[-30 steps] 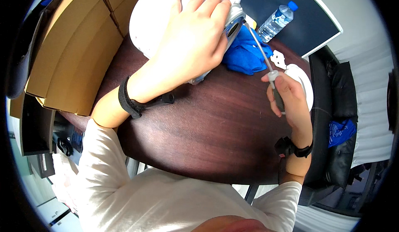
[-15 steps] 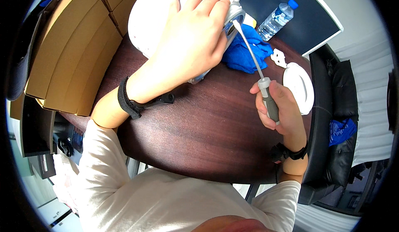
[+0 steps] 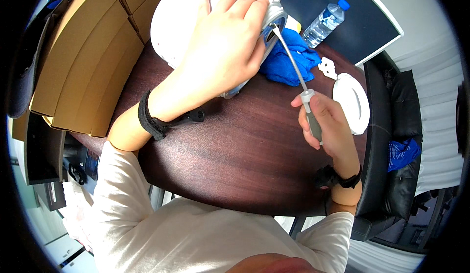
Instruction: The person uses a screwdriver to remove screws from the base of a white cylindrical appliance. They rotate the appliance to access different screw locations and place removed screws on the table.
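My left hand (image 3: 223,48) lies flat on a large white rounded appliance (image 3: 171,18) at the far side of the dark wooden table (image 3: 235,160), fingers spread over its edge. My right hand (image 3: 325,126) grips the grey handle of a long screwdriver (image 3: 293,62). The screwdriver's shaft slants up and left, and its tip touches the appliance's rim by my left fingertips. A blue cloth (image 3: 289,57) lies behind the shaft.
Cardboard boxes (image 3: 73,62) are stacked along the left. A clear water bottle with a blue cap (image 3: 323,23) stands at the back. A round white lid (image 3: 352,102) and a small white part (image 3: 327,67) lie on the right, beside a black chair (image 3: 387,141).
My right hand has drawn back toward me and to the left with the screwdriver, and the shaft's tip has swung onto the appliance's rim. My left hand stays on the appliance.
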Tool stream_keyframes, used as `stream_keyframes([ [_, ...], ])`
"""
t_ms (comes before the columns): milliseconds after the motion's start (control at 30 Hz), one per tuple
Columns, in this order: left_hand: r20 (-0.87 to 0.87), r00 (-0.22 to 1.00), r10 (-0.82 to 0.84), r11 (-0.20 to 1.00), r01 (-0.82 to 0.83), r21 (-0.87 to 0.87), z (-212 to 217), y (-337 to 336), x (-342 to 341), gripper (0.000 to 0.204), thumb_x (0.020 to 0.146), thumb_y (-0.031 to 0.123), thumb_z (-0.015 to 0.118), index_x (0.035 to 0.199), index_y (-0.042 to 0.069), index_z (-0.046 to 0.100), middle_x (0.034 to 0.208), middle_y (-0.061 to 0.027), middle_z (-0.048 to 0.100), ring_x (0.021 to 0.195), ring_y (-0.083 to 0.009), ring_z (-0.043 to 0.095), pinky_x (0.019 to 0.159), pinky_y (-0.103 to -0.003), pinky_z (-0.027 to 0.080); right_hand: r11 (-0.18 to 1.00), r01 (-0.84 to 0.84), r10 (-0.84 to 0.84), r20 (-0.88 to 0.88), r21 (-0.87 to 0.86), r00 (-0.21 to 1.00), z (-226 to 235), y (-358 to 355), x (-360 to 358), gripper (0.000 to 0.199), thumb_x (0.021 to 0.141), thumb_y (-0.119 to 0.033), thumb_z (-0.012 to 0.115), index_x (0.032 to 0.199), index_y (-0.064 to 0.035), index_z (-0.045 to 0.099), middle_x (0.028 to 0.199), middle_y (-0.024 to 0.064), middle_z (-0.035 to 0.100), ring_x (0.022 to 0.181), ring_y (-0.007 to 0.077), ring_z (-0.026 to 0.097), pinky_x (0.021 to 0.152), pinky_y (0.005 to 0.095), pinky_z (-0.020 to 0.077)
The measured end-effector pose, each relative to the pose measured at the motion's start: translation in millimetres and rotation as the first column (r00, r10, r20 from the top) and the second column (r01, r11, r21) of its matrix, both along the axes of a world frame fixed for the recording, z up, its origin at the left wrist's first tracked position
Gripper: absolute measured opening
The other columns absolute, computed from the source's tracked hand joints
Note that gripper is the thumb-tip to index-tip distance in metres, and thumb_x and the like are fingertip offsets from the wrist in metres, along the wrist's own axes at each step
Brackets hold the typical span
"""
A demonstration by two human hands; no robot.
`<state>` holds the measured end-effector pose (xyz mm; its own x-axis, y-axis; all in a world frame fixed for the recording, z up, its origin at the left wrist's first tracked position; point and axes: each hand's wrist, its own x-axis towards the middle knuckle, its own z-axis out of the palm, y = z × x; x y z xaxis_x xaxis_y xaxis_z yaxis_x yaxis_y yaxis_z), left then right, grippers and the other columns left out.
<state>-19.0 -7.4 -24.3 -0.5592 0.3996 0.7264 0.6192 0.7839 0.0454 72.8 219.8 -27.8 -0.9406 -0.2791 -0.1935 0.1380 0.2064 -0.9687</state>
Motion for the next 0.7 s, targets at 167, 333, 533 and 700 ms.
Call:
stream_keyframes([
  [167, 0.000, 1.000, 0.006, 1.000, -0.006, -0.016, 1.7, 0.8, -0.4, 0.050, 0.080, 0.012, 0.061, 0.128, 0.004, 0.050, 0.133, -0.0162, 0.052, 0.130, -0.0353, 0.044, 0.106, -0.061, 0.030, 0.729, 0.364, 0.129, -0.640, 0.579, 0.758, 12.2, 13.0, -14.5, 0.026, 0.090, -0.026, 0.064, 0.105, -0.0047, 0.062, 0.066, 0.0038, 0.053, 0.049, 0.0160, 0.052, 0.046, 0.0275, 0.0405],
  [333, 0.005, 0.999, 0.033, 0.999, -0.033, 0.005, -2.8, -1.4, -0.9, 0.050, 0.080, 0.013, 0.061, 0.128, 0.004, 0.050, 0.133, -0.0161, 0.052, 0.130, -0.0353, 0.043, 0.107, -0.061, 0.029, 0.450, 0.670, 0.364, -0.806, 0.590, 0.466, 36.5, 11.8, -17.4, 0.031, 0.077, -0.021, 0.075, 0.105, -0.0104, 0.065, 0.081, 0.0080, 0.058, 0.068, 0.0256, 0.059, 0.060, 0.0346, 0.0469],
  [533, 0.011, 1.000, 0.029, 1.000, -0.029, 0.009, -1.8, 0.2, 0.3, 0.050, 0.081, 0.013, 0.060, 0.129, 0.005, 0.049, 0.133, -0.0160, 0.052, 0.131, -0.0349, 0.042, 0.108, -0.060, 0.028, 0.926, 0.277, -0.135, -0.460, 0.257, 0.878, 4.8, 25.2, -10.1, 0.032, 0.096, -0.032, 0.057, 0.103, -0.0011, 0.063, 0.064, 0.0007, 0.055, 0.053, 0.0079, 0.052, 0.047, 0.0228, 0.0369],
  [700, 0.002, 1.000, 0.017, 1.000, -0.017, -0.009, 0.2, 0.9, 1.8, 0.050, 0.081, 0.013, 0.060, 0.129, 0.005, 0.049, 0.133, -0.0165, 0.051, 0.131, -0.0346, 0.042, 0.108, -0.060, 0.028, 0.989, 0.077, -0.085, -0.063, -0.123, 0.994, -11.4, 16.1, -5.2, 0.047, 0.102, -0.042, 0.040, 0.101, 0.0003, 0.059, 0.063, 0.0017, 0.055, 0.042, 0.0047, 0.044, 0.037, 0.0188, 0.0301],
])
